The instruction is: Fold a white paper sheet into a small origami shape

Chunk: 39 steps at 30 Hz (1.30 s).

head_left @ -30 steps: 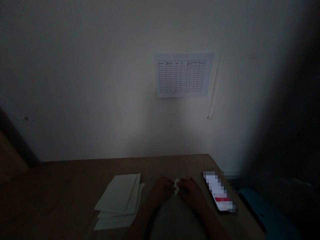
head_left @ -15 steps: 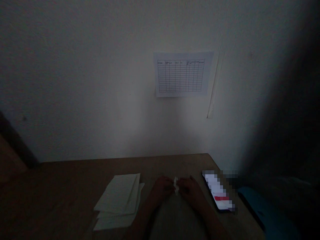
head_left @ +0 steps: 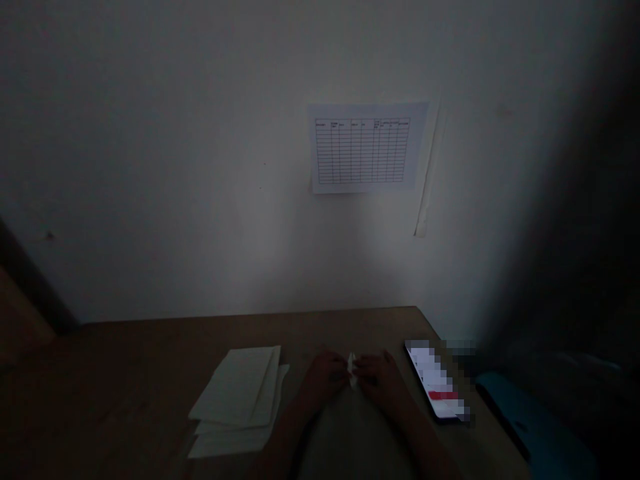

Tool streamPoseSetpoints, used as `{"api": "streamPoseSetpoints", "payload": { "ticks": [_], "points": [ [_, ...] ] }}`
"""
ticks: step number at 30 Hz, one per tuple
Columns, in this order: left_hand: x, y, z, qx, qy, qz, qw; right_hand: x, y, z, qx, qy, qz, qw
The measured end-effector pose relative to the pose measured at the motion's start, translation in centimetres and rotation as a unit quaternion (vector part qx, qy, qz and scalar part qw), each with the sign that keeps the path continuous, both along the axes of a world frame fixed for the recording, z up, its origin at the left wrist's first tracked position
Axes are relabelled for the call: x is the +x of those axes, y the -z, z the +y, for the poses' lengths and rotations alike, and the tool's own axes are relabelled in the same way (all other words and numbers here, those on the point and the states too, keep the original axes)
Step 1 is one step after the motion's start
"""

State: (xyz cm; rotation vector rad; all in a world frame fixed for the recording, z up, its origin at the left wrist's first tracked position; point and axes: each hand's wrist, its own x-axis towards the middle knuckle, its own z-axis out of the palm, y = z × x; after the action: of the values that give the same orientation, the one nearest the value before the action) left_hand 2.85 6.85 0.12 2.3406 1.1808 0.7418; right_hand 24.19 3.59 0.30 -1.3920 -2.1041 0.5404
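Note:
The scene is very dim. My left hand (head_left: 323, 377) and my right hand (head_left: 383, 381) meet just above the wooden table (head_left: 140, 373), fingers curled. Between their fingertips both pinch a small folded piece of white paper (head_left: 351, 370), which stands roughly upright. A loose stack of white paper sheets (head_left: 240, 400) lies on the table just left of my left hand. A phone (head_left: 436, 383) with a lit screen lies to the right of my right hand.
A printed table sheet (head_left: 365, 148) is stuck on the pale wall behind the table. A blue object (head_left: 530, 427) sits in shadow off the table's right edge. A dark slanted shape (head_left: 25, 287) stands at the far left.
The small paper piece has shifted very slightly between my fingertips; my hands stay in almost the same spot.

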Motion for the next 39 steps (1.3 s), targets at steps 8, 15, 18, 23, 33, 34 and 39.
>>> {"api": "streamPoseSetpoints", "payload": {
  "ticks": [8,15,18,23,33,34,39],
  "points": [
    [0.0,-0.2,-0.4,0.025,-0.002,-0.004,1.0,0.4,0.3,0.3,-0.02,-0.008,0.018,1.0],
    [0.0,0.0,-0.1,0.022,-0.008,0.018,1.0,0.4,0.5,0.3,-0.007,0.004,0.058,0.998],
    [0.1,-0.1,-0.2,0.02,-0.008,0.02,1.0,0.3,0.5,0.5,-0.007,-0.001,0.054,0.999],
    [0.0,-0.1,-0.3,0.025,-0.005,0.022,0.999,0.4,1.1,0.9,-0.005,0.0,0.044,0.999],
    [0.1,0.1,-0.1,0.028,-0.014,0.027,0.999,0.1,0.6,0.5,-0.002,-0.008,0.048,0.999],
    [0.1,0.1,-0.1,0.027,-0.01,0.022,0.999,0.1,0.5,0.4,-0.002,-0.003,0.048,0.999],
    [0.0,0.2,0.0,0.019,0.005,0.003,1.0,0.1,0.4,0.2,0.004,0.005,0.039,0.999]
  ]
}}
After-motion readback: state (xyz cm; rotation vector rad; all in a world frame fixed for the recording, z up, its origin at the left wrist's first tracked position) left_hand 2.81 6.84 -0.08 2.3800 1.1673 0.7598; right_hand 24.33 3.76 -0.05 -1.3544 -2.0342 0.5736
